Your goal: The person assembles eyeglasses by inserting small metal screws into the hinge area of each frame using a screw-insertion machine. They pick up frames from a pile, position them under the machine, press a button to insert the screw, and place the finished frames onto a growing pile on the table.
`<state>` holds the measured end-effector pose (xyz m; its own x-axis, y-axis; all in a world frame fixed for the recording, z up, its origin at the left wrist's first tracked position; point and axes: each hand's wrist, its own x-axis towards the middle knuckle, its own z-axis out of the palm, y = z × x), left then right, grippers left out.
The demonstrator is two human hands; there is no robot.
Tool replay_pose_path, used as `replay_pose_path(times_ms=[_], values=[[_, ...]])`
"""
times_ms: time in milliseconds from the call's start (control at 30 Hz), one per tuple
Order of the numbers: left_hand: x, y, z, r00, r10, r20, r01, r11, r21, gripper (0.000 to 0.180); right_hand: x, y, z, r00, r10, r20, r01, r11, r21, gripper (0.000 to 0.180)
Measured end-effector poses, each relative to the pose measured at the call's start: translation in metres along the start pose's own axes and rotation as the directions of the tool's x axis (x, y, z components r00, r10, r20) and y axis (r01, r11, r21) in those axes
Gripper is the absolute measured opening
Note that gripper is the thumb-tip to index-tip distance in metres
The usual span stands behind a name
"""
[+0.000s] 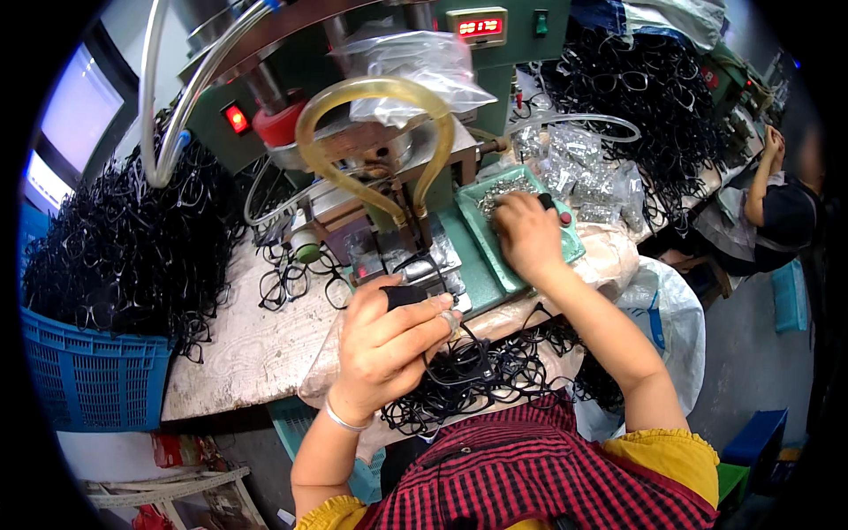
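Observation:
My left hand (389, 344) grips a black eyeglass frame (408, 294) and holds it at the fixture (415, 256) of the green press machine (380, 115). My right hand (528, 234) reaches into a shallow green tray (495, 252) and its fingers are pinched over a heap of small silver metal parts (503, 190). Whether it holds a part is hidden by the fingers. On my lap lies a pile of black eyeglass frames (477, 380).
A blue crate (93, 375) heaped with black frames (124, 238) stands at the left. Clear bags of metal parts (583, 168) and another heap of frames (645, 106) lie at the right. A yellowish hose (371, 93) arcs over the machine. Another person (777, 212) sits at far right.

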<state>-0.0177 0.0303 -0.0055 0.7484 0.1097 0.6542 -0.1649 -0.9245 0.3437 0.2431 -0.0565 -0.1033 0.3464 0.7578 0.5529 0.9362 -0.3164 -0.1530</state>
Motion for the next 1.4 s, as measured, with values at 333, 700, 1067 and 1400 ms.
replay_pose_path(times_ms=[333,700,1067,1400], values=[[-0.174,-0.122,-0.056,0.133,-0.719,-0.683,0.657,0.579,-0.482,0.020,-0.019,0.044,-0.009,0.909,0.414,0.057,-0.386,0.781,0.491,0.015],[-0.093,-0.200,-0.042,0.793,-0.604,-0.078,0.506,0.583,0.635,0.018,0.000,0.003,-0.008,0.920,0.390,-0.043,-0.295,0.761,0.578,0.015],[-0.145,-0.145,-0.078,0.700,-0.670,-0.247,0.685,0.728,-0.036,0.012,-0.089,0.012,-0.075,0.822,0.550,0.148,-0.474,0.514,0.715,0.013],[-0.123,-0.116,-0.007,0.369,-0.831,-0.415,0.553,0.556,-0.621,0.009,0.024,-0.090,-0.038,0.959,0.230,-0.165,-0.002,0.589,0.808,0.018]])
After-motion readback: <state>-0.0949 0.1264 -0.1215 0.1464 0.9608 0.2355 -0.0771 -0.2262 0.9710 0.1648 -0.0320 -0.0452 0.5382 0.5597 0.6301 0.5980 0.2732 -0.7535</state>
